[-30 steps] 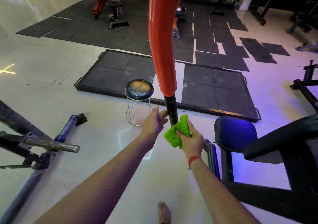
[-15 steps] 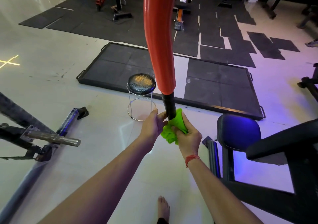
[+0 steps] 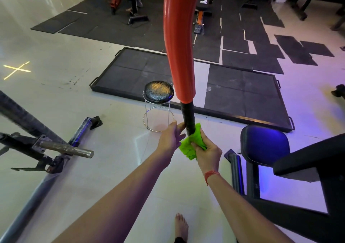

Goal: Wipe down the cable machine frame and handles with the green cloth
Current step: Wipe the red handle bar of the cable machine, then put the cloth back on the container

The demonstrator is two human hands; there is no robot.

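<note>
the green cloth [image 3: 192, 145] is gripped in the right hand [image 3: 207, 150], fingers curled round a bunched wad of it, with the upper fold pressed against the lower end of the black handle grip [image 3: 188, 118]. the left hand [image 3: 169, 140] is held just beside the grip on the opposite side, fingertips touching or nearly touching it; whether the fingers are wrapped round the grip cannot be told, and nothing is seen clasped in that hand.

change noted: compared with half a second ago, the cloth is seen lower on the grip, so that more bare black grip is exposed above it; a second ago it sat at a similar low position. a short up-and-down rubbing stroke over the grip is inferred. the handle wipe is judged to be in progress, with the orange bar above it not yet under the cloth.

materials: the cloth is a vivid lime, nubbly and soft, crumpled into irregular folds. the grip is a slim dark cylinder with a faintly ribbed, rubbery look. above it the orange padded bar [image 3: 179, 43] is thicker, smooth, glossy and gently curved. beyond, a round black stool [image 3: 158, 92] on thin chrome wire legs stands on the pale, reflective tiled floor [image 3: 56, 97]. at right a blue padded seat [image 3: 264, 145] is seen, smooth and slightly shiny.
</note>
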